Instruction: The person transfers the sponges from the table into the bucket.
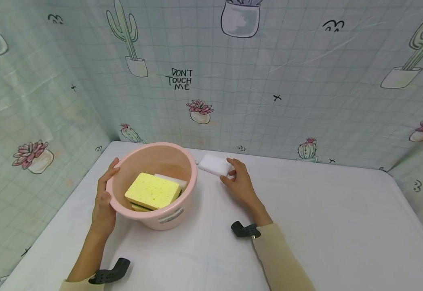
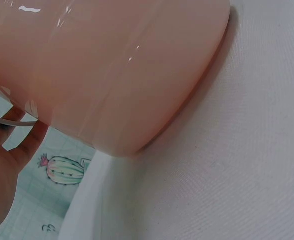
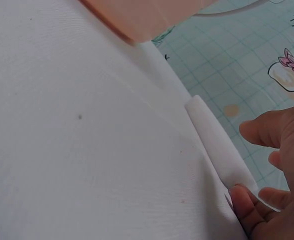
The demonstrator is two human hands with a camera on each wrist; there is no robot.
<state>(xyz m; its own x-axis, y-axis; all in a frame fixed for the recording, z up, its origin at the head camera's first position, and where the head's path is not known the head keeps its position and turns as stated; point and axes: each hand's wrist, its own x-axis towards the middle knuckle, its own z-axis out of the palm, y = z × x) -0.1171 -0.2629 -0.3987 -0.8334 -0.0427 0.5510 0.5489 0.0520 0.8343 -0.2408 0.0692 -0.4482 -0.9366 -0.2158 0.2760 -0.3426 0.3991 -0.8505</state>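
A pink plastic bucket (image 1: 153, 149) stands at the left of the table. My left hand (image 1: 104, 204) grips its left rim, and its fingers (image 2: 33, 142) show beside the bucket's wall in the left wrist view. Inside the bucket lie a yellow sponge (image 1: 152, 190) on top, another sponge mostly hidden under it and a white block (image 1: 171, 179) behind. To the right of the bucket, a white rectangular sponge-like block (image 1: 213, 165) lies flat. My right hand (image 1: 241, 184) is at its right end; one fingertip touches it, while another digit stands apart above it.
A white cloth covers the table (image 1: 324, 218). Close behind and at both sides hangs a curtain (image 1: 240, 81) printed with cacti. The bucket has a grey handle (image 1: 171, 215) at its front rim. Each wrist wears a black camera mount (image 1: 109, 273).
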